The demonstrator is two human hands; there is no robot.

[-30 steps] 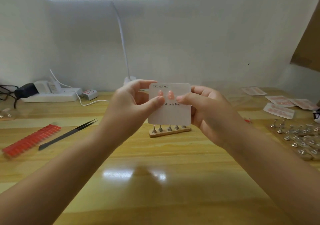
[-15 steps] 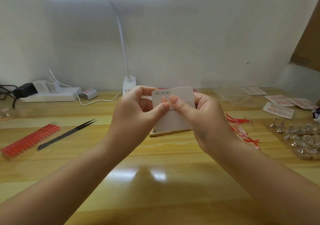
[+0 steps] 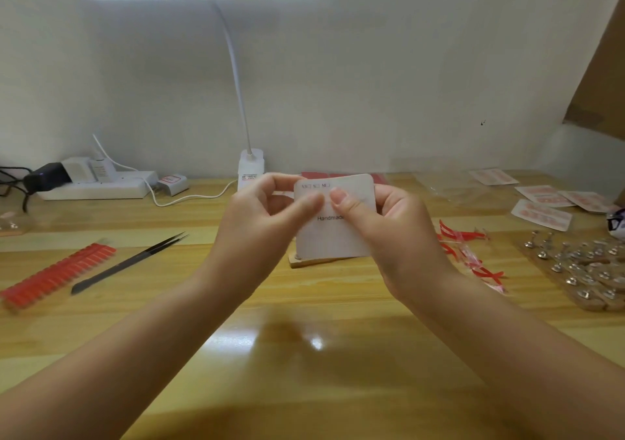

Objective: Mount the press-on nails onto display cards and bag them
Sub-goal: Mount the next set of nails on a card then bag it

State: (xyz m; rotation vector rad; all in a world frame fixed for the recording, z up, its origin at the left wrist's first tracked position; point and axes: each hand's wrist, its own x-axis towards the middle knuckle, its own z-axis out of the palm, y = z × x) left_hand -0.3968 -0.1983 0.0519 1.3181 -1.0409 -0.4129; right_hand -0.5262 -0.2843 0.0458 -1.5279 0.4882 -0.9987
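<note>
A white display card (image 3: 333, 236) printed "Handmade" is held upright above the desk centre. My left hand (image 3: 263, 223) pinches its left edge, thumb lying on the front. My right hand (image 3: 389, 229) grips the right side, its thumb pressing the card's upper middle beside the left thumb. Both thumbs cover the nails on the card. A wooden nail stand (image 3: 304, 261) sits behind the card, mostly hidden. Finished bagged cards (image 3: 541, 216) lie at the right rear.
An orange-red nail strip (image 3: 57, 275) and black tweezers (image 3: 132, 262) lie at the left. Red-and-clear scraps (image 3: 470, 257) and a board of metal nail holders (image 3: 585, 267) sit on the right. A lamp base (image 3: 250, 167) and power strip (image 3: 98, 187) stand along the wall.
The card and both hands dropped slightly and moved right. My right thumb moved onto the card's upper middle, covering the nails that showed a second ago.
</note>
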